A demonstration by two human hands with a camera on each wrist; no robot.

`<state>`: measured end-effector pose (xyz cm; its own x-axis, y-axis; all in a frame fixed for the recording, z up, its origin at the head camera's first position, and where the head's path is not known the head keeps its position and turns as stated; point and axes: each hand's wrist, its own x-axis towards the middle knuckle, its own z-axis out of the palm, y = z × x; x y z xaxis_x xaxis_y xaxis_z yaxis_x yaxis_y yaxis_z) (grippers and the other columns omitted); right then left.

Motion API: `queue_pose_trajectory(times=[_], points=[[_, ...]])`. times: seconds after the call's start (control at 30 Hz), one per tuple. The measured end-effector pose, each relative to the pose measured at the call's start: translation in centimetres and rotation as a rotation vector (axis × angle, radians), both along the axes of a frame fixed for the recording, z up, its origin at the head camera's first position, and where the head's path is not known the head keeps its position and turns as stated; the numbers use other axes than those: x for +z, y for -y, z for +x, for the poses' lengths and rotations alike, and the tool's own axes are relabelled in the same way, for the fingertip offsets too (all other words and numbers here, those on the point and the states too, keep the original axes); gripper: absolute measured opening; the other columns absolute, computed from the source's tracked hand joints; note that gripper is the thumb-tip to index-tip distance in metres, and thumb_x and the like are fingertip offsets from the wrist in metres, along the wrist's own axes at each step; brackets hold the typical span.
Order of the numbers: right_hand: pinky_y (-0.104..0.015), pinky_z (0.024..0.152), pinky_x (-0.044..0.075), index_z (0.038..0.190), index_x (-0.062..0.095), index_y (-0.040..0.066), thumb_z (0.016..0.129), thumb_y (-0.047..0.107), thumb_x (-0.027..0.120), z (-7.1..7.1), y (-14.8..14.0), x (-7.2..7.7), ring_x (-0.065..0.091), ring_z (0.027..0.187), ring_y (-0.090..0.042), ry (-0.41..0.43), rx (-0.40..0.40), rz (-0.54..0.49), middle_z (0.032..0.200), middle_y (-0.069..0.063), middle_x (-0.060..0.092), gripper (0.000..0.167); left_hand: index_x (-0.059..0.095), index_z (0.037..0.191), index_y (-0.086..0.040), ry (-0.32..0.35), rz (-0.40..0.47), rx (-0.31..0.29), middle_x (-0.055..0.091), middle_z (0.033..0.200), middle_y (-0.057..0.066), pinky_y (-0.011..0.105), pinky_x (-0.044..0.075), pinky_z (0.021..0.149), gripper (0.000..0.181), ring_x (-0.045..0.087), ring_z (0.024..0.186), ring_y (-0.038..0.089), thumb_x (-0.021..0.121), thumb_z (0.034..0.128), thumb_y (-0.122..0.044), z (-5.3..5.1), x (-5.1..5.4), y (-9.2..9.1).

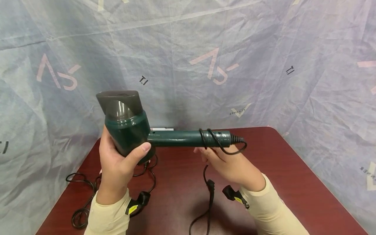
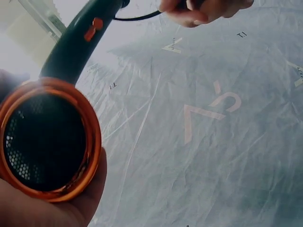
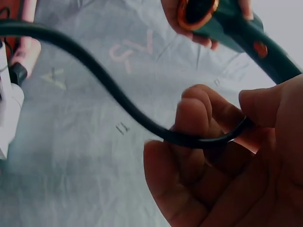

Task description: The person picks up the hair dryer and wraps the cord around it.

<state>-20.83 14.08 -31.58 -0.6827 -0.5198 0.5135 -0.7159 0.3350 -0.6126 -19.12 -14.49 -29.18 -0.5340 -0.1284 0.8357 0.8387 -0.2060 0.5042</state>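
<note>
A dark green hair dryer [image 1: 129, 133] with a smoky grey flat nozzle [image 1: 120, 104] is held up above the table. My left hand [image 1: 116, 166] grips its barrel, thumb on the near side; the handle [image 1: 179, 138] points right. In the left wrist view, the orange-rimmed rear grille [image 2: 47, 142] and an orange switch [image 2: 93, 29] show. The black cord [image 3: 113, 90] winds loosely round the handle's end. Just below that end, my right hand [image 1: 232, 164] holds the cord in curled fingers. From there the cord hangs to the table, with a thicker black piece [image 1: 210, 185] on it.
The dark red table [image 1: 176, 195] lies below. Another black cable [image 1: 80, 212] is looped at its left side. Small black cameras [image 1: 143, 198] sit on both wrists. A white object [image 1: 162, 129] is partly hidden behind the dryer. Grey printed sheeting [image 1: 182, 58] surrounds the table.
</note>
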Motion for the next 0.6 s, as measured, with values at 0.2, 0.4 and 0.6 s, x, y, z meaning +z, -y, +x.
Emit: queue_pose_trajectory(times=[0.2, 0.4, 0.6], points=[[-0.023, 0.066, 0.054, 0.097, 0.06, 0.025, 0.111, 0.03, 0.049, 0.1, 1.4, -0.3, 0.063, 0.072, -0.008, -0.038, 0.024, 0.063, 0.079, 0.009, 0.062, 0.018, 0.052, 0.135, 0.01, -0.003, 0.156, 0.011, 0.064, 0.118, 0.023, 0.035, 0.059, 0.086, 0.07, 0.066, 0.097, 0.031, 0.069, 0.068, 0.022, 0.0, 0.6, -0.6], [-0.023, 0.064, 0.054, 0.098, 0.061, 0.024, 0.11, 0.025, 0.052, 0.7, 2.2, -0.5, 0.063, 0.07, -0.008, -0.023, 0.096, 0.012, 0.079, 0.005, 0.064, 0.016, 0.057, 0.127, 0.01, -0.003, 0.246, 0.085, 0.066, 0.108, 0.019, 0.035, 0.056, 0.085, 0.062, 0.065, 0.093, 0.028, 0.071, 0.068, 0.021, 0.3, 1.2, -0.7], [-0.02, 0.061, 0.05, 0.097, 0.061, 0.024, 0.109, 0.022, 0.052, 1.6, 2.5, -0.5, 0.055, 0.069, -0.001, -0.086, 0.112, 0.035, 0.082, 0.01, 0.06, 0.015, 0.058, 0.128, 0.009, -0.008, 0.281, 0.173, 0.065, 0.11, 0.019, 0.034, 0.054, 0.088, 0.062, 0.063, 0.095, 0.029, 0.074, 0.0684, 0.017, 0.4, 1.4, -0.6]])
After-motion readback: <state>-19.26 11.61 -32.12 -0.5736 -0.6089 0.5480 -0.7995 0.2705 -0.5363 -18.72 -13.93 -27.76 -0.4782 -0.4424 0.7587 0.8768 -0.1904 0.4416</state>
